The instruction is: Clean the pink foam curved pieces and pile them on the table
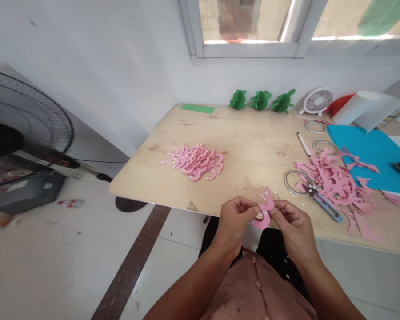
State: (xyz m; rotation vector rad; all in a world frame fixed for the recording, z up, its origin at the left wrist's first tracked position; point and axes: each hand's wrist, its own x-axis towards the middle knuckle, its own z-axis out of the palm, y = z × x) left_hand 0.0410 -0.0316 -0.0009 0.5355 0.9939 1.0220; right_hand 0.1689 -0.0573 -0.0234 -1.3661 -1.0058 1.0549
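Left hand: I see the left hand [234, 224] pinching the pink paper piece [268, 203] between thumb and index finger.
Right hand: the right hand [293, 224] has its fingers pinching the same piece at its right side.
Pink piece: I find it between both hands, at the near edge of the bench [250, 146].
Left pile: many curved pink pieces [200, 162] lie together, well apart from the hands.
Right side: the blue-handled snips [330, 209] lie beside the pink scraps [345, 184].
Far side: three green paper ornaments [260, 101] stand near the wall, left of the small white fan [318, 102].
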